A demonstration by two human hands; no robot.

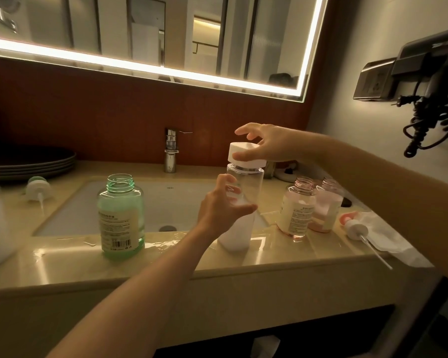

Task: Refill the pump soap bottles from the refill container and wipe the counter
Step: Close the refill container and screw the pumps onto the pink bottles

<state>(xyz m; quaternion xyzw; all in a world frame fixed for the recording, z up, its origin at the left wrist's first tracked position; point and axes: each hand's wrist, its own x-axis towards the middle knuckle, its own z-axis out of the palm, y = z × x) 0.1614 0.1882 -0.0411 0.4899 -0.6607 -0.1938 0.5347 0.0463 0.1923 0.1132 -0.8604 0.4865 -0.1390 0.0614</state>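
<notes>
We see a lit mirror (150,34) spanning the wall above a beige counter (166,264), its bright strip running along the bottom and right edges. Sunk into the counter is a white sink (155,202), with a chrome faucet (171,151) standing behind it. On the right wall hangs a dark hair dryer (424,73) with a coiled cord. At the far left a stack of dark plates (34,161) rests on the counter.

At the counter's front edge, right of the sink's middle, stands the refill container (239,210), a tall clear bottle with white liquid in its lower part. Our left hand (220,213) wraps around its body, fingers curled on it. Our right hand (267,146) grips its white cap (246,155) from above and the side; we cannot tell whether the cap is seated on the neck or lifted free.

To the left, near the sink's front rim, a green soap bottle (120,215) stands upright with its neck open. To the right of the container, two pink soap bottles (299,210) stand just beside each other, also uncapped. A white cloth (388,239) lies at the counter's right end, and on it lies a pink-collared pump head (354,227) with its tube pointing toward the front edge. Another pump head (38,188) lies left of the sink.
</notes>
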